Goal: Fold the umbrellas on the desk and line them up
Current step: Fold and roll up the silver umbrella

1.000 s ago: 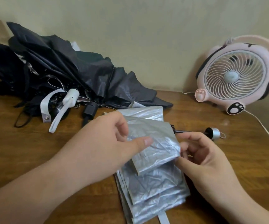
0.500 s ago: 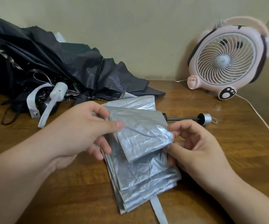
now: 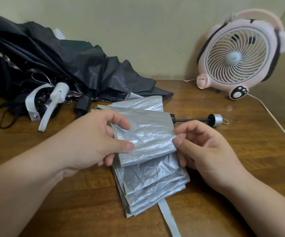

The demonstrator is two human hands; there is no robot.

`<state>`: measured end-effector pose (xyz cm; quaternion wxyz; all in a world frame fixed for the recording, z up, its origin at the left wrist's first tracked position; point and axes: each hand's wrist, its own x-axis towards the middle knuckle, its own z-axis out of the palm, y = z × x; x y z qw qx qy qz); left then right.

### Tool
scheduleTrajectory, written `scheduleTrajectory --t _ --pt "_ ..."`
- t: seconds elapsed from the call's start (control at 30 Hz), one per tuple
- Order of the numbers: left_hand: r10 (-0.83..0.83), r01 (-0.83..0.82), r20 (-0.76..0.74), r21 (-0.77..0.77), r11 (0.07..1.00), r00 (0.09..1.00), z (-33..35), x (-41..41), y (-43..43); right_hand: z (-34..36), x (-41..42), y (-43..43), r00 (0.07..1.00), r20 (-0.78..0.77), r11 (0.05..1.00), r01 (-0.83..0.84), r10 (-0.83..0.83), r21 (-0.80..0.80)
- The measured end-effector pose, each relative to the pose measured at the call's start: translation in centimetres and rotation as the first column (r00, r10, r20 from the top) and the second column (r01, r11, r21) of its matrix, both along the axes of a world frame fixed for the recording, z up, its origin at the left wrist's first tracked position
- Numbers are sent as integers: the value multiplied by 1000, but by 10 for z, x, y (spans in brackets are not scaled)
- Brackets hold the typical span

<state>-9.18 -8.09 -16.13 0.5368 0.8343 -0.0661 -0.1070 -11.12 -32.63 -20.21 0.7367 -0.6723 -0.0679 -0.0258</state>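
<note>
Lying mid-way across the wooden desk (image 3: pixel 241 151), a silver umbrella (image 3: pixel 148 135) points its thin shaft and capped handle (image 3: pixel 216 119) to the right, with its pleated panels stacked toward the viewer. The left hand (image 3: pixel 93 141) and right hand (image 3: pixel 206 147) each pinch one side edge of the top panel. Unfolded black umbrellas (image 3: pixel 61 62) sprawl behind, far left.

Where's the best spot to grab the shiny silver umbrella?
Probably its round handle, from the right: it sticks out on a thin black shaft, clear of the floppy folded canopy that the left hand and right hand pinch.
</note>
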Motion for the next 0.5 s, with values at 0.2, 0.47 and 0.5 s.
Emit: scheduleTrajectory --t 0.2,0.47,0.5 --pt "-61 61 -7 129 990 998 -3 -1 -2 -4 0 -6 996 60 987 -49 58 -153" --pt "-129 140 -93 124 982 987 -5 -3 -2 0 -3 -11 988 89 968 -100 123 -232" --pt "-136 148 -113 100 984 984 -5 -3 -1 -1 -2 -12 989 91 966 -88 113 -245"
